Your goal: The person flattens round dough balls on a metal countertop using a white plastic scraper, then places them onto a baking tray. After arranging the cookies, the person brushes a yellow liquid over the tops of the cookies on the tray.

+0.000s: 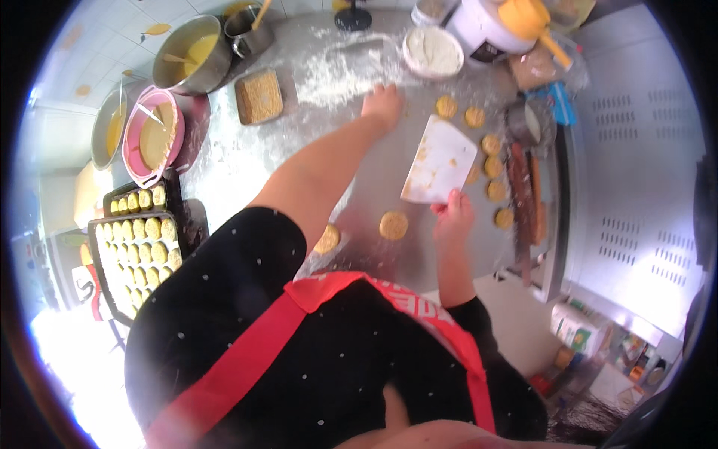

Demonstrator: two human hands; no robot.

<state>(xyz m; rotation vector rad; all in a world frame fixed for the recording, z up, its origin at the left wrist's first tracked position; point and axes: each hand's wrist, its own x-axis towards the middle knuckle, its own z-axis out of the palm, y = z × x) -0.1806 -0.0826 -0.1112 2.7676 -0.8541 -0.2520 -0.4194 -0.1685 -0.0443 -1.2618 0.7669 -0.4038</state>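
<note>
My right hand [454, 216] pinches the lower corner of a thin white sheet [440, 163] with yellowish smears on it. My left hand [384, 105] reaches far across the metal worktop, its fingers curled down at the edge of a patch of scattered flour [336, 76]; whether it holds anything cannot be seen. Between my arms lies a round, flat dough cake [394, 225], and another dough cake [327, 239] sits partly beside my left sleeve. Several smaller dough cakes [492, 167] form a curved row to the right of the sheet, one of them partly hidden behind it.
Left stand a steel pot [216, 70], a pink basin [180, 132] of batter and a black-rimmed tray [95, 252] of dough cakes. A square pan [259, 96] of crumbs or seeds and a bowl of flour [433, 51] are farther back. A rolling pin [520, 196] lies at the right edge.
</note>
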